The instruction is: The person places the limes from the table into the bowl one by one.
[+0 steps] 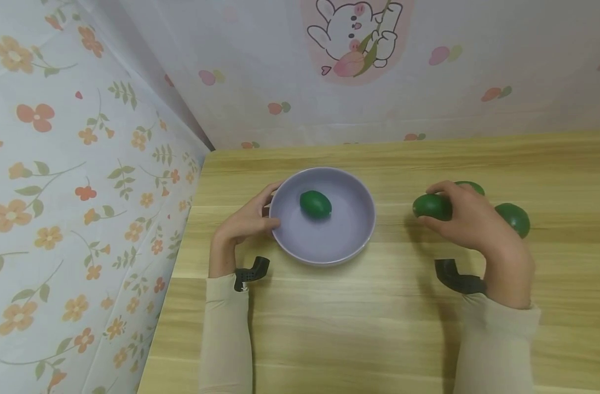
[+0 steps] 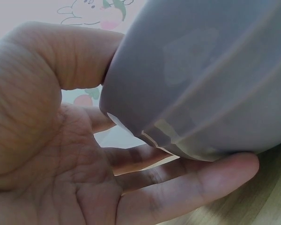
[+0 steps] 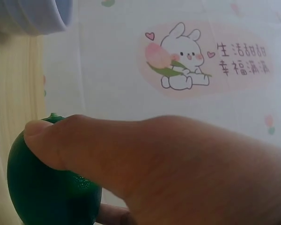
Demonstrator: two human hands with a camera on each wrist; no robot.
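Note:
A lavender bowl (image 1: pixel 324 241) stands on the table, held at its left side by my left hand (image 1: pixel 251 219). The thumb hooks over the rim while the fingers (image 2: pixel 201 183) lie beneath the outer wall in the left wrist view. Inside the bowl lies one green lime (image 1: pixel 316 204). Right of the bowl, my right hand (image 1: pixel 469 216) pinches a second lime (image 1: pixel 430 207) between thumb and fingers. In the right wrist view the thumb (image 3: pixel 75 140) presses across that lime (image 3: pixel 47 187). Just behind the hand are two more limes, one (image 1: pixel 513 220) to its right and another (image 1: pixel 469 187) partly hidden.
The wood-grain table (image 1: pixel 349 323) meets a rabbit-printed cloth (image 1: pixel 260 71) at the back. A flower-patterned cloth (image 1: pixel 83 219) hangs along the left edge. Each wrist carries a black camera mount, one (image 1: pixel 253 271) left and one (image 1: pixel 457 278) right.

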